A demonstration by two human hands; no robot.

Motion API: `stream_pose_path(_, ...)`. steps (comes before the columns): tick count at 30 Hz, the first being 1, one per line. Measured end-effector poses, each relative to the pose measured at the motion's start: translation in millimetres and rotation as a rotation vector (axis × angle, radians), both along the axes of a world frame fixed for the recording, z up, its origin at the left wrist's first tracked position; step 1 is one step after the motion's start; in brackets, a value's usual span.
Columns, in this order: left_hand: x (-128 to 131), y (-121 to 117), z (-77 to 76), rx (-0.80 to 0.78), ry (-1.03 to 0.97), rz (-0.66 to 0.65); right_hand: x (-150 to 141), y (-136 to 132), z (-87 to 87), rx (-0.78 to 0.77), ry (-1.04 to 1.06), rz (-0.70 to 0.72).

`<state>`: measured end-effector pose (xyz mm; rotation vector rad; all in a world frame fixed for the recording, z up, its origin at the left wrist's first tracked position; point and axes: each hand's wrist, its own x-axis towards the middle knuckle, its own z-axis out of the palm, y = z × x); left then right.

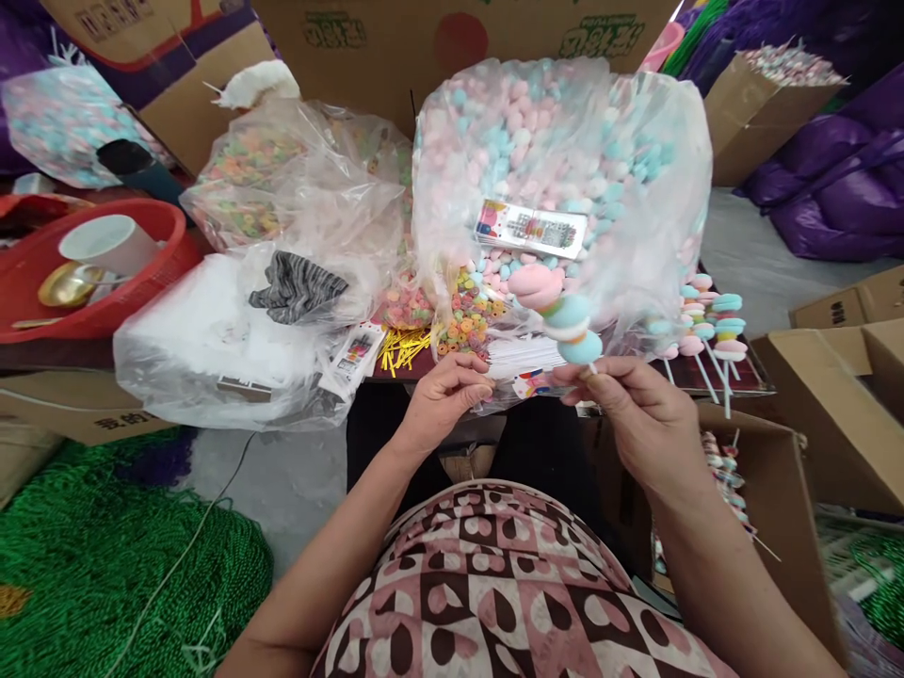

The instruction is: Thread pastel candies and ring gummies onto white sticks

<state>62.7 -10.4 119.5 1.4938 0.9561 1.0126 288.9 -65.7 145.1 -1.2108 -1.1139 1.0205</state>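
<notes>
My right hand (646, 414) is closed on the white stick of a marshmallow skewer (580, 347), which tilts up and to the left. Pink, blue and white pieces are threaded on it, with small orange and green ones between. A clear plastic wrapper (531, 382) with a colourful print stretches between my hands. The thumb and fingers of my left hand (448, 400) pinch its left end. Just behind lie white sticks (521, 354) and fruit-coloured candy rings (467, 320). Finished-looking skewers (727, 330) hang over the table edge on the right.
A large clear bag of pink and blue marshmallows (565, 113) fills the table's back, with printed cards (531, 229) on it. Leftward are gold twist ties (404, 349), a bag of candy rings (254, 169) and a red basin (166, 273). Cardboard boxes (840, 386) stand at right.
</notes>
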Motion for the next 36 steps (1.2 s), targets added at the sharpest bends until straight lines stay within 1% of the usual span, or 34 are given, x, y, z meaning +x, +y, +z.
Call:
stream_pose_path(4, -1, -1, -0.7, 0.058, 0.039, 0.012, -10, 2, -2.5, -0.016, -0.028, 0.052)
stream_pose_path(9, -2, -2, -4.3, 0.157, 0.087, 0.033, -16, 2, -4.9, -0.062, -0.003, 0.126)
stream_pose_path(11, -2, -2, -4.4, 0.189, 0.096, 0.046, -19, 2, -5.7, -0.065, -0.056, 0.145)
stream_pose_path(15, -2, -2, -2.0, 0.212, 0.118, 0.061, -20, 1, -11.3, -0.045, -0.147, 0.127)
stream_pose_path(18, -2, -3, -0.5, 0.226, 0.12, 0.073, -19, 1, -17.9, -0.048, -0.085, 0.105)
stream_pose_path(20, -1, -3, -0.9, 0.24, 0.123, 0.079, -19, 1, -21.6, -0.08, -0.029, 0.101)
stream_pose_path(22, 1, -3, -2.7, 0.253, 0.125, 0.073, -19, 1, -24.1, -0.115, 0.009, 0.102)
stream_pose_path(24, 2, -4, -5.1, 0.252, 0.124, 0.05, -19, 1, -25.4, -0.112, 0.021, 0.103)
stream_pose_path(27, 2, -4, -8.1, 0.215, 0.115, 0.022, -18, 3, -24.4, -0.061, 0.053, 0.081)
stream_pose_path(31, -4, -2, -8.5, 0.072, 0.036, 0.059, -10, 0, -13.8, -0.061, 0.066, 0.053)
stream_pose_path(34, -10, 0, -7.3, -0.047, -0.085, 0.078, 7, -9, -2.9, -0.088, -0.016, 0.05)
stream_pose_path(36, -12, 1, -6.5, -0.113, -0.168, 0.092, 21, -18, 0.2, -0.116, -0.109, 0.054)
